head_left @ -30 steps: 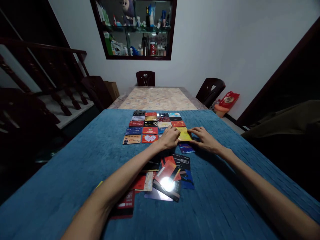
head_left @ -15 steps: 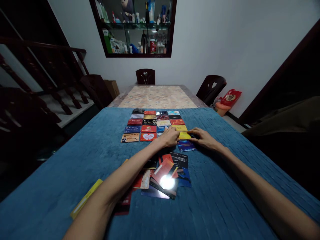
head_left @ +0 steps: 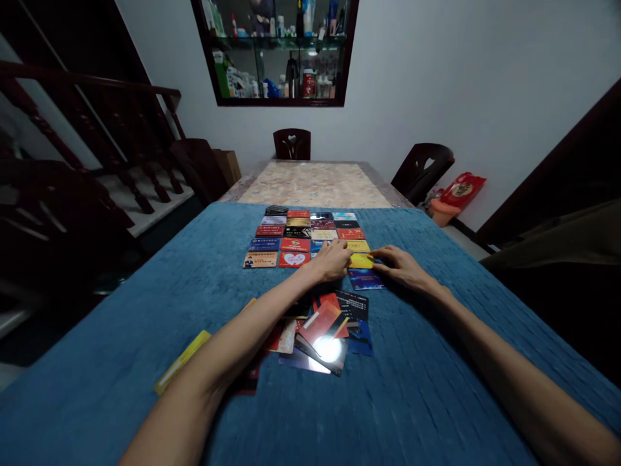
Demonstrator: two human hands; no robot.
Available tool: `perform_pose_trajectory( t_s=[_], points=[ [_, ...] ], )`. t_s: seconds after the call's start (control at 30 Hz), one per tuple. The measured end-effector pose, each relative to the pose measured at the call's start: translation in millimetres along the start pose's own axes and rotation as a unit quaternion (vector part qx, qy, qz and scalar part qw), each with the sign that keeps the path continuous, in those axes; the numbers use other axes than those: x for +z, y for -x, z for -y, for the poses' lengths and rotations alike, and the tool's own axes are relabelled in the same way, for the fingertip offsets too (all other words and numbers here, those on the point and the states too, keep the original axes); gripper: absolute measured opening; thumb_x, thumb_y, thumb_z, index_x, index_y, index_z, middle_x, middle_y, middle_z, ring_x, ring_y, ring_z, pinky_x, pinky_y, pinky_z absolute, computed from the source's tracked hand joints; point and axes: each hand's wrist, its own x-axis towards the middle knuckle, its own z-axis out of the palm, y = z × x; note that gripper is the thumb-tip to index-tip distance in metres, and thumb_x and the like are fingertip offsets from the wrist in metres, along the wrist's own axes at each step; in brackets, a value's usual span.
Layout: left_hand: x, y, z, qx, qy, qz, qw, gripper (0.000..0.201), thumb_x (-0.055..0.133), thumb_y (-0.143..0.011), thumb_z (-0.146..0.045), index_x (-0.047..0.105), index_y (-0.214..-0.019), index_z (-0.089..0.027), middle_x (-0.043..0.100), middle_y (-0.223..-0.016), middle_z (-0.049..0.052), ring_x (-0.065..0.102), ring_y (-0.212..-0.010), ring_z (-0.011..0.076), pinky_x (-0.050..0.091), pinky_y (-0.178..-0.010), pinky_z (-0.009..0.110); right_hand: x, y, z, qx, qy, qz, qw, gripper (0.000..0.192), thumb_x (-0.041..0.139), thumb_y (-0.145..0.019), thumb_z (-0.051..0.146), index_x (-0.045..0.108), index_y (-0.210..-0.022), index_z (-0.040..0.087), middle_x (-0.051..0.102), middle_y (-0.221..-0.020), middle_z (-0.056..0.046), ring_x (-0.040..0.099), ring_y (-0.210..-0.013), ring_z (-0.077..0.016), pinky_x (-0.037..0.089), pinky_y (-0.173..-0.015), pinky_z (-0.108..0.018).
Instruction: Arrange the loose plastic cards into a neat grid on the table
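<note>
A bright yellow card (head_left: pixel 361 261) lies flat on the blue cloth, low in the right column of a grid of cards. My left hand (head_left: pixel 334 260) reaches its left edge with curled fingers and covers some neighbouring cards. At its right edge, my right hand (head_left: pixel 402 266) has thumb and fingers on the card. Just below is a dark blue card (head_left: pixel 367 279), and above sits another yellow card (head_left: pixel 358 246). Nearer me, a loose pile holds a red card (head_left: pixel 323 323) on top, with a black card (head_left: pixel 353 304) behind it. My left forearm hides part of this pile.
A yellow card or stack (head_left: pixel 182 361) lies left of my left forearm. The blue cloth (head_left: pixel 388 401) covers the near table; a patterned tabletop (head_left: pixel 305 182) shows beyond. Chairs stand around, including one at the far end (head_left: pixel 292 144) and one at right (head_left: pixel 422 171).
The view has shifted slightly, so the scene sits a little higher and to the right. Both hands stay at the yellow card, with only slight finger movement.
</note>
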Motion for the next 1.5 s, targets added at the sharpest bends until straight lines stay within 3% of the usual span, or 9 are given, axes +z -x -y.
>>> perform_pose_trajectory(
  t_s=[0.17,0.43,0.6,0.8,1.13,1.5],
  points=[
    [-14.9,42.7,-13.4,0.009,-0.049,-0.032,0.998,0.032,0.050,-0.095,-0.036,0.066,-0.105,-0.011,0.060,-0.115,0.017,0.051,-0.111,0.0325,0.044,-0.092,0.048,-0.8,2.2,29.9,-0.043,0.042,-0.057,0.997,0.033,0.056,-0.091,0.039,0.071,-0.115,0.022,0.068,-0.108,-0.013,0.058,-0.097,-0.0298,0.050,-0.087,-0.052],
    [-18.5,118.7,-30.1,0.011,-0.033,-0.025,0.999,0.047,0.049,-0.091,-0.055,0.067,-0.095,-0.011,0.064,-0.103,0.017,0.052,-0.103,0.0332,0.042,-0.090,0.051,8.2,8.3,126.7,-0.141,0.013,0.046,0.989,0.033,0.051,-0.097,0.033,0.065,-0.126,0.029,0.066,-0.119,-0.010,0.051,-0.106,-0.0283,0.046,-0.094,-0.054],
    [-15.0,144.5,-34.8,0.002,0.000,-0.023,1.000,0.053,0.048,-0.089,-0.059,0.066,-0.100,-0.011,0.064,-0.108,0.018,0.052,-0.102,0.0328,0.041,-0.090,0.053,14.9,29.1,165.1,-0.135,0.012,0.077,0.988,0.035,0.046,-0.100,0.035,0.063,-0.130,0.029,0.065,-0.124,-0.010,0.048,-0.115,-0.0294,0.045,-0.096,-0.055],
    [-14.9,151.4,-40.6,0.020,-0.017,-0.013,1.000,0.058,0.050,-0.088,-0.059,0.066,-0.110,-0.007,0.063,-0.109,0.020,0.052,-0.103,0.0339,0.042,-0.089,0.053,27.3,50.7,170.9,-0.138,0.045,0.056,0.988,0.034,0.045,-0.099,0.028,0.065,-0.127,0.025,0.066,-0.126,-0.011,0.049,-0.116,-0.0304,0.046,-0.094,-0.057],
    [-19.9,152.7,-51.2,0.009,-0.017,0.019,1.000,0.049,0.051,-0.089,-0.049,0.065,-0.111,-0.007,0.064,-0.110,0.023,0.054,-0.103,0.0361,0.043,-0.090,0.054,16.6,58.3,170.3,-0.168,0.037,0.082,0.982,0.041,0.050,-0.097,0.038,0.060,-0.134,0.022,0.064,-0.131,-0.012,0.047,-0.120,-0.0310,0.044,-0.100,-0.057],
    [-24.3,149.8,-52.1,0.050,-0.048,0.035,0.997,0.038,0.050,-0.088,-0.035,0.071,-0.099,-0.005,0.069,-0.099,0.022,0.060,-0.096,0.0341,0.045,-0.088,0.048,16.7,58.0,170.9,-0.176,0.032,0.073,0.981,0.043,0.053,-0.096,0.045,0.062,-0.131,0.021,0.065,-0.129,-0.012,0.048,-0.120,-0.0311,0.044,-0.099,-0.057]
  ],
)
